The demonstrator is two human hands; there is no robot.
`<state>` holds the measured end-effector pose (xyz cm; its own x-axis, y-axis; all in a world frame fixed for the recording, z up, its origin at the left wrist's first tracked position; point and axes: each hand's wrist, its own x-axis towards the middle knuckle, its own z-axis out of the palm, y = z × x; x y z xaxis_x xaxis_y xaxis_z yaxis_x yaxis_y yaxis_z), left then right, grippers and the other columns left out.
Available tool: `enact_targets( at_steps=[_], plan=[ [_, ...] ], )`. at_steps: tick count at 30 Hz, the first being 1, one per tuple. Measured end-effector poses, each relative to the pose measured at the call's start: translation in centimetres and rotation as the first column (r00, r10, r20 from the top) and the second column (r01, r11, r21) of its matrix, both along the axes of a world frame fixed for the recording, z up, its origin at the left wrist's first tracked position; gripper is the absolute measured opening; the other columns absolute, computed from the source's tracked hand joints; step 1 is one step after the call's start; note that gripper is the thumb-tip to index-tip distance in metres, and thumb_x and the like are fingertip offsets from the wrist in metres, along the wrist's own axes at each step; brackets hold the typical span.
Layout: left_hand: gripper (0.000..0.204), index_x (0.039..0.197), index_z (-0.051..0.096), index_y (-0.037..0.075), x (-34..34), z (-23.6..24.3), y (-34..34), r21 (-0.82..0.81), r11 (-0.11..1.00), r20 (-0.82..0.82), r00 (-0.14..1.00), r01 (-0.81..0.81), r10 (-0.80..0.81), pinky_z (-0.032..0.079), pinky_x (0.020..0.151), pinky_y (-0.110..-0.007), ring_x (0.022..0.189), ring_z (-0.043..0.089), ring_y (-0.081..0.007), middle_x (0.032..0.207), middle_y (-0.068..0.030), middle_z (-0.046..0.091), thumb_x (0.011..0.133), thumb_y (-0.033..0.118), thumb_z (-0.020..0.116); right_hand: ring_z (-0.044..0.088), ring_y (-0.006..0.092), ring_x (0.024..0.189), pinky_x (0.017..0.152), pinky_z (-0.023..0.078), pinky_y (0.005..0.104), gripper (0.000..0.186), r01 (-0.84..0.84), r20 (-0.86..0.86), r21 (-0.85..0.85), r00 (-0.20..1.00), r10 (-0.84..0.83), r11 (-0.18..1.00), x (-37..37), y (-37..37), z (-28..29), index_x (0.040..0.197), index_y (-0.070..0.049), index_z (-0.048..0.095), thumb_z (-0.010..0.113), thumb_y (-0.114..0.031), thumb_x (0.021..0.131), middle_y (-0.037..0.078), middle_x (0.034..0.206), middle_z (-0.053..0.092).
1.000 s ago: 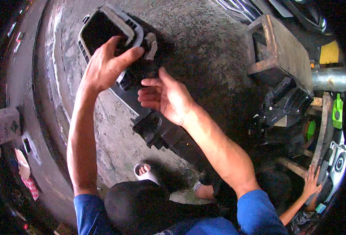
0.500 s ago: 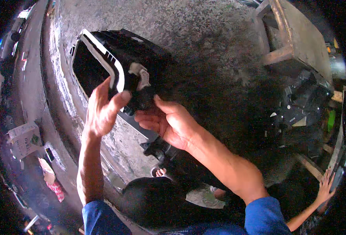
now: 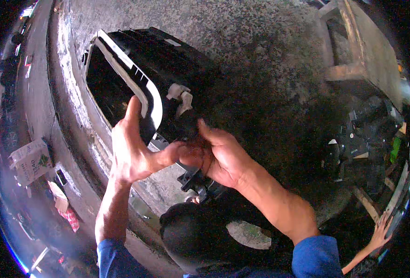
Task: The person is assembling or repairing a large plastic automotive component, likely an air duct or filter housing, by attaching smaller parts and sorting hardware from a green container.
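Observation:
A black plastic housing (image 3: pixel 168 60) with a large framed opening is tilted in front of me. A pale rim (image 3: pixel 124 58) and a grey strip edge that opening. My left hand (image 3: pixel 133 150) is closed on the near corner of the frame, its index finger along the strip and its thumb reaching toward my right fingers. My right hand (image 3: pixel 223 155) curls around the housing's near end, fingers underneath, thumb up beside a small beige lever-like part (image 3: pixel 182 99). What lies under my right fingers is hidden. Below them hangs a dark bracket-like piece (image 3: pixel 191 178).
A wooden-framed bench (image 3: pixel 372 51) stands at the far right, with black plastic parts (image 3: pixel 365 132) beside it. Another person's hand (image 3: pixel 380 231) rests on an edge at lower right. Left lie a white carton (image 3: pixel 31 162) and a red-white wrapper (image 3: pixel 68 217). A dark rounded shape (image 3: pixel 186 236) is below.
Both hands and the near end of the housing sit slightly further right in view. My left thumb has swung down from the rim toward my right fingers.

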<state>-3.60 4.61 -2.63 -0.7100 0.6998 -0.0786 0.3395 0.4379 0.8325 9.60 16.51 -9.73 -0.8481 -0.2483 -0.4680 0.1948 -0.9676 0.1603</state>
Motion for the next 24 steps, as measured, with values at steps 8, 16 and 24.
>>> enact_targets(
  at_steps=[8, 16, 24],
  plan=[
    [0.078, 0.111, 0.047, 0.000, 0.3, 0.8, 0.1, -0.250, 0.968, -0.329, 0.941, -0.009, -0.076, 0.051, 0.070, -0.041, 0.079, 0.066, -0.0355, 0.083, -0.0208, 0.065, 0.054, 0.039, 0.084, 0.066, 0.0258, 0.079, 0.075, 0.056, 0.0359, 0.047, -0.074, -0.002, 0.258, 0.997, 0.077, 0.963, -0.2, 0.1, 0.4, 0.108, 0.002, 0.056, 0.049, -0.043, 0.094, 0.016, 0.090, 0.065],
    [0.077, 0.116, 0.048, -0.005, 0.3, 1.4, -0.5, -0.326, 0.944, -0.260, 0.965, -0.045, -0.044, 0.049, 0.078, -0.041, 0.092, 0.063, -0.0369, 0.095, -0.0238, 0.064, 0.062, 0.039, 0.080, 0.057, 0.0394, 0.102, 0.092, 0.044, 0.0446, 0.075, -0.062, 0.240, 0.883, 0.912, 0.334, -0.465, 7.9, 1.6, 7.6, 0.135, 0.008, 0.029, 0.061, -0.040, 0.087, 0.026, 0.114, 0.056],
    [0.052, 0.104, 0.056, -0.003, -1.5, -1.5, -0.9, -0.081, 0.995, -0.196, 0.978, 0.053, -0.068, 0.047, 0.064, -0.036, 0.069, 0.060, -0.0194, 0.080, -0.0145, 0.063, 0.069, 0.027, 0.079, 0.049, 0.0437, 0.116, 0.092, 0.047, 0.0477, 0.083, -0.099, 0.652, 0.540, 0.677, 0.341, -0.836, 15.2, -1.5, 6.7, 0.140, 0.007, 0.019, 0.064, -0.013, 0.073, 0.031, 0.142, 0.029]
  ],
)
